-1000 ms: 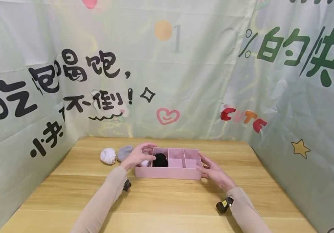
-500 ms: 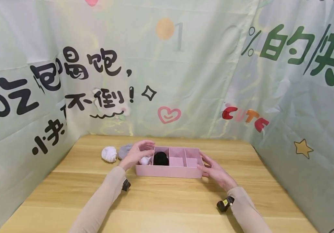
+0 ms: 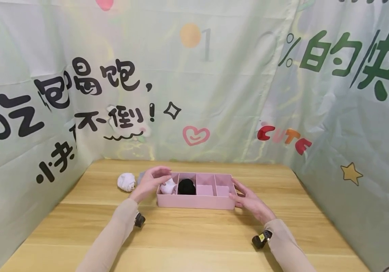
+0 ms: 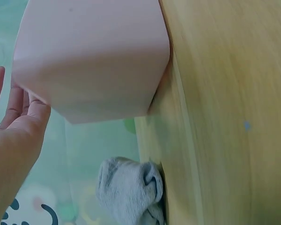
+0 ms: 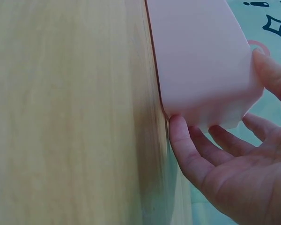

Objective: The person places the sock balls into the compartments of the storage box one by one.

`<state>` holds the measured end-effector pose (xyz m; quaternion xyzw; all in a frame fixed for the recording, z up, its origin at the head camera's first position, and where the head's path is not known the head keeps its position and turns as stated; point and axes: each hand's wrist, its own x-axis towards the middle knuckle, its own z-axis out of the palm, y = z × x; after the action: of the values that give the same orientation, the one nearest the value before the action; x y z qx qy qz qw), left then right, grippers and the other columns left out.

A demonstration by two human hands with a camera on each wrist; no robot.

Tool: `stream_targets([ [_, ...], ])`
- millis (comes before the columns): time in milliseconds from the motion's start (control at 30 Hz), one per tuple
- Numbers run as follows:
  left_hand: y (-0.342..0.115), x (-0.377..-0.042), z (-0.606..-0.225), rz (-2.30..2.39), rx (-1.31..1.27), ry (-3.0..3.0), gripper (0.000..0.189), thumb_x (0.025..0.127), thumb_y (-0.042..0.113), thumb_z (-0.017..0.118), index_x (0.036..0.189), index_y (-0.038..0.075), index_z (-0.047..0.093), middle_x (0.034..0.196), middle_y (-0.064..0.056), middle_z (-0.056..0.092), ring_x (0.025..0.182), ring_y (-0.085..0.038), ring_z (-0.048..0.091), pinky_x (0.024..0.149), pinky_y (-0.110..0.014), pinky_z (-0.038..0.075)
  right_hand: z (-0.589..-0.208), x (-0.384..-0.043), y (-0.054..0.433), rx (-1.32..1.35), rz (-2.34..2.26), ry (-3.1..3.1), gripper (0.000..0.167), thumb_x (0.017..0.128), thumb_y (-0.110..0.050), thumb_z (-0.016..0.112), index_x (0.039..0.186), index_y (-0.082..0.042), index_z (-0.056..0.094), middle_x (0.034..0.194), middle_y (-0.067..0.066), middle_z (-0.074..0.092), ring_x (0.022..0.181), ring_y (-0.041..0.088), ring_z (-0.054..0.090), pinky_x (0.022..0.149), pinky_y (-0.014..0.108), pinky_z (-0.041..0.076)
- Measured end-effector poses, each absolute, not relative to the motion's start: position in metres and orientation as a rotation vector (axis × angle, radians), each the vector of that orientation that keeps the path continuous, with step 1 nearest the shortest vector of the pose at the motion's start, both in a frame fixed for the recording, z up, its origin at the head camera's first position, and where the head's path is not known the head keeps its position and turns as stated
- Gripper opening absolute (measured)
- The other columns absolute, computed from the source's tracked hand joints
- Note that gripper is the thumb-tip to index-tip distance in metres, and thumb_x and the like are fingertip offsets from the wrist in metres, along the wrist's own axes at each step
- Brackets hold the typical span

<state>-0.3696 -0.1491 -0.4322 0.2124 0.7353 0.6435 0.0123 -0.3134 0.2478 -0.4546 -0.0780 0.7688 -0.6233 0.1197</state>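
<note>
A pink divided box [image 3: 196, 202] stands on the table. A white rolled sock [image 3: 168, 186] lies in its leftmost compartment, a black rolled sock [image 3: 186, 187] in the one beside it. My left hand [image 3: 151, 182] is at the box's left end, fingers loosely extended over the rim and holding no sock. My right hand [image 3: 252, 202] holds the right end, thumb and fingers bent around it; the right wrist view shows its fingertips [image 5: 178, 123] against the end wall. Left of the box sits a grey rolled sock [image 4: 131, 190], mostly hidden behind my left hand in the head view.
Another white rolled sock [image 3: 126, 182] rests on the wooden table [image 3: 187, 238] farther left. The box's two right compartments show bare pink floors. Printed fabric [image 3: 228, 94] encloses the table at the back and both sides.
My left hand has drawn back leftward from beside the black sock, uncovering the white sock in the leftmost compartment and covering more of the grey one. My right hand stays at the box's end.
</note>
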Motion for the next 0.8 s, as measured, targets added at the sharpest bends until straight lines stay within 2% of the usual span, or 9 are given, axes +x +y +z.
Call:
stream_targets([
  [200, -0.163, -0.367, -0.433, 2.030, 0.628, 2.306, 0.042, 0.090, 0.017, 0.072, 0.125, -0.002, 0.060, 0.125, -0.031, 0.059, 0.099, -0.030, 0.063, 0.074, -0.028, 0.056, -0.455, -0.313, 0.246, -0.228, -1.827, 2.246, 0.075, 0.098, -0.017, 0.060, 0.158, -0.021, 0.017, 0.163, 0.017, 0.012, 0.138, 0.036, 0.038, 0.097, 0.038, 0.051],
  [400, -0.174, -0.366, -0.432, 2.022, 0.609, 2.337, 0.041, 0.090, 0.020, 0.072, 0.124, -0.001, 0.060, 0.123, -0.025, 0.063, 0.097, -0.015, 0.063, 0.081, -0.035, 0.056, -0.456, -0.313, 0.247, -0.238, -1.831, 2.243, 0.075, 0.098, -0.016, 0.059, 0.159, -0.020, 0.015, 0.163, 0.017, 0.012, 0.136, 0.035, 0.041, 0.097, 0.039, 0.051],
  [467, -0.177, -0.366, -0.432, 2.019, 0.591, 2.350, 0.042, 0.090, 0.020, 0.072, 0.124, -0.002, 0.060, 0.124, -0.025, 0.062, 0.097, -0.014, 0.064, 0.082, -0.036, 0.055, -0.456, -0.313, 0.247, -0.239, -1.831, 2.243, 0.075, 0.098, -0.017, 0.060, 0.159, -0.020, 0.015, 0.163, 0.017, 0.012, 0.137, 0.035, 0.040, 0.098, 0.039, 0.051],
  [533, -0.182, -0.366, -0.432, 2.021, 0.579, 2.353, 0.044, 0.090, 0.019, 0.072, 0.125, -0.004, 0.059, 0.125, -0.026, 0.062, 0.098, -0.019, 0.064, 0.082, -0.037, 0.056, -0.456, -0.313, 0.248, -0.242, -1.825, 2.244, 0.075, 0.098, -0.018, 0.060, 0.159, -0.020, 0.015, 0.164, 0.017, 0.012, 0.138, 0.035, 0.039, 0.098, 0.039, 0.051],
  [600, -0.186, -0.366, -0.434, 2.031, 0.554, 2.355, 0.045, 0.090, 0.018, 0.072, 0.126, -0.005, 0.058, 0.123, -0.023, 0.064, 0.099, -0.022, 0.064, 0.082, -0.036, 0.056, -0.456, -0.313, 0.248, -0.241, -1.819, 2.244, 0.076, 0.098, -0.018, 0.060, 0.159, -0.020, 0.015, 0.164, 0.017, 0.011, 0.139, 0.036, 0.037, 0.098, 0.039, 0.051],
  [700, -0.195, -0.366, -0.434, 2.046, 0.521, 2.355, 0.043, 0.091, 0.018, 0.071, 0.126, -0.004, 0.058, 0.117, -0.010, 0.069, 0.101, -0.025, 0.065, 0.084, -0.039, 0.056, -0.456, -0.314, 0.249, -0.241, -1.811, 2.244, 0.076, 0.098, -0.019, 0.060, 0.159, -0.021, 0.015, 0.164, 0.017, 0.011, 0.139, 0.036, 0.037, 0.099, 0.040, 0.050],
  [800, -0.202, -0.361, -0.429, 2.063, 0.501, 2.345, 0.042, 0.092, 0.013, 0.068, 0.127, -0.007, 0.056, 0.112, -0.004, 0.070, 0.098, -0.018, 0.065, 0.085, -0.042, 0.056, -0.455, -0.314, 0.249, -0.243, -1.812, 2.242, 0.076, 0.098, -0.020, 0.061, 0.159, -0.020, 0.015, 0.164, 0.018, 0.011, 0.138, 0.036, 0.038, 0.098, 0.040, 0.051],
])
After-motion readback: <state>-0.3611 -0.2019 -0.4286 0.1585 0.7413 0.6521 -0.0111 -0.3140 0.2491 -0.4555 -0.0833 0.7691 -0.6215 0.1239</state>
